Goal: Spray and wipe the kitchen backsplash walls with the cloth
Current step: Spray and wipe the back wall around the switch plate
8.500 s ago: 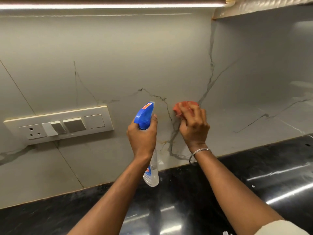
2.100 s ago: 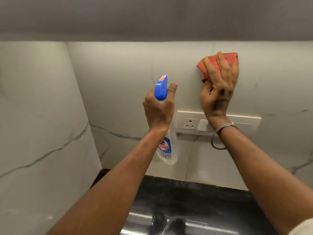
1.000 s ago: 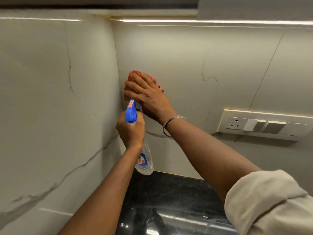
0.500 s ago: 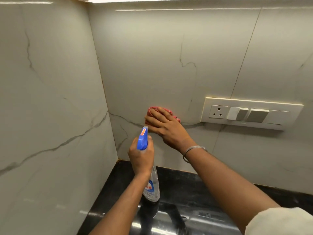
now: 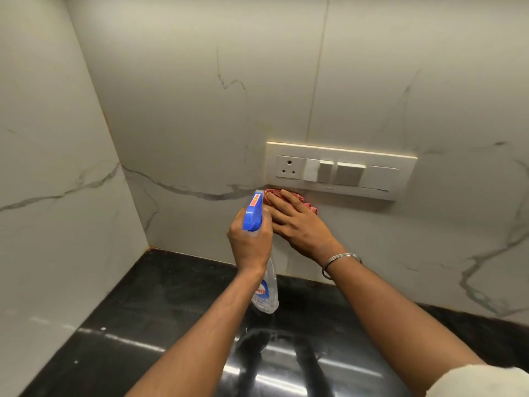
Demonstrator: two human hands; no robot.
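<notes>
Up close, the left hand (image 5: 249,245) curls round the neck of the spray bottle (image 5: 265,293), upright above the black countertop (image 5: 137,316); the right hand (image 5: 300,226) presses the red cloth (image 5: 271,194) with flat fingers against the veined backsplash (image 5: 200,124), just under the switch panel (image 5: 340,171), near the side wall (image 5: 43,173)

left hand (image 5: 250,247): grips the spray bottle (image 5: 264,293) at its neck, blue trigger head uppermost, clear body above the surface (image 5: 143,325).
right hand (image 5: 297,224): straight fingers press the red cloth (image 5: 271,194) to the backsplash (image 5: 200,110), just under the switch panel (image 5: 340,170).
bangle (image 5: 340,260): on the right wrist.
surface: black, glossy, meeting both walls at its far left corner.
</notes>
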